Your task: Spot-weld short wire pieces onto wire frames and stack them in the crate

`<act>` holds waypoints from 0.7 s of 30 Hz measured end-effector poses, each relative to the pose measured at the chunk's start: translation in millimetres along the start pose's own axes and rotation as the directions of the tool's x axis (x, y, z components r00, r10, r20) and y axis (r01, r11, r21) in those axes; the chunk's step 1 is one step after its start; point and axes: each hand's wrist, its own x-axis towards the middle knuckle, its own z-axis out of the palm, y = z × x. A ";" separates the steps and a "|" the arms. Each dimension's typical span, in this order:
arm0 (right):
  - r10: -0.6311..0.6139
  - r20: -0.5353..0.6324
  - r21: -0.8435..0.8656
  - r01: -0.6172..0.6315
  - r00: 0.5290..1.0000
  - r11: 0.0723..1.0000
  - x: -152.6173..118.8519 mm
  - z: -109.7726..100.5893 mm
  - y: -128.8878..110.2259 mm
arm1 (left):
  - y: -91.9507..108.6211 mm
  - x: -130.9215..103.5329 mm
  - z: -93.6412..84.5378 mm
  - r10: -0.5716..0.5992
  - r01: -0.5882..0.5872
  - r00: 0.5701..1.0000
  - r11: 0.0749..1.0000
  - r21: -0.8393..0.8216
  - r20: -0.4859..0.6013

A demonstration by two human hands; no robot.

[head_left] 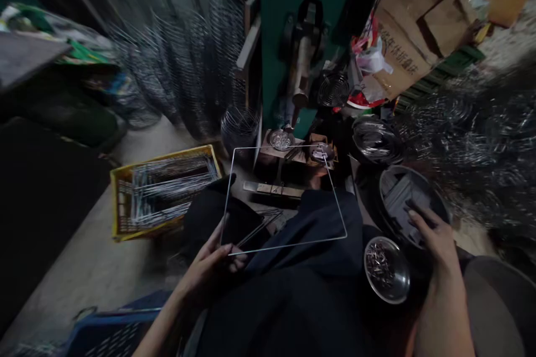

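Observation:
My left hand [224,254] is closed on one corner of a thin rectangular wire frame [288,246], which extends above my lap toward the machine. My right hand [435,228] reaches over a round dark tub [444,203] at my right; flat grey strips [400,195] lie in it. Its fingers point into the tub near the strips, and whether they grip one is too dim to make out. Close by that hand stands a shiny metal bowl [400,284] holding many small metal pieces [379,262].
Ahead stands a green machine [272,39] with a small dish [281,140] of metal bits at its base. A yellow crate [163,156] of wire frames sits at left, a blue basket [113,329] lower left. Stacked wire racks [180,61], cardboard boxes [406,28] and piled wirework [469,134] surround the spot.

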 end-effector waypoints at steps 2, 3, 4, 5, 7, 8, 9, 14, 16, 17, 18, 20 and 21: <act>-0.059 0.074 -0.074 0.064 0.996 0.995 -10.3 5.3 -28.7 | 3.5 2.8 0.8 0.042 -0.042 0.998 0.999 0.008 0.036; -0.084 0.123 -0.074 0.094 0.989 0.993 -16.6 9.9 -42.3 | 4.4 3.6 0.4 0.051 -0.052 0.997 0.999 0.011 0.050; -0.118 0.166 -0.062 0.129 0.979 0.990 -23.6 15.6 -55.1 | 4.7 4.1 -0.3 0.056 -0.057 0.997 0.998 0.013 0.059; -0.155 0.214 -0.040 0.167 0.964 0.985 -31.3 22.4 -66.7 | 4.7 3.9 -1.2 0.058 -0.059 0.996 0.998 0.014 0.067; -0.250 0.320 0.021 0.257 0.914 0.966 -47.5 38.6 -86.4 | 4.3 2.0 -2.0 0.060 -0.061 0.996 0.998 0.016 0.069; -0.307 0.372 0.055 0.309 0.876 0.949 -55.4 47.7 -94.3 | 4.4 0.3 -1.4 0.058 -0.059 0.997 0.998 0.018 0.060; -0.365 0.418 0.088 0.363 0.832 0.928 -63.0 57.2 -101.1 | 4.8 -1.8 -0.1 0.057 -0.058 0.997 0.998 0.021 0.045; -0.538 0.545 0.162 0.549 0.643 0.820 -88.9 99.6 -120.4 | 8.0 -11.9 9.0 0.075 -0.075 0.997 0.997 -0.002 -0.012; -0.558 0.545 0.167 0.571 0.626 0.804 -93.6 108.3 -124.2 | 6.3 -12.7 9.2 0.079 -0.079 0.997 0.996 -0.029 -0.019; -0.566 0.537 0.164 0.580 0.626 0.798 -95.2 110.6 -126.0 | 4.2 -12.0 8.4 0.072 -0.074 0.997 0.996 -0.044 -0.027; -0.573 0.529 0.156 0.592 0.626 0.791 -96.4 111.9 -128.1 | 1.5 -10.5 7.2 0.063 -0.065 0.997 0.996 -0.061 -0.039; -0.579 0.520 0.120 0.618 0.627 0.777 -97.8 112.7 -133.0 | -5.3 -6.2 4.8 0.048 -0.053 0.998 0.993 -0.104 -0.051; -0.581 0.522 0.099 0.632 0.624 0.768 -98.3 113.0 -135.9 | -8.5 -3.8 4.0 0.044 -0.050 0.998 0.991 -0.125 -0.048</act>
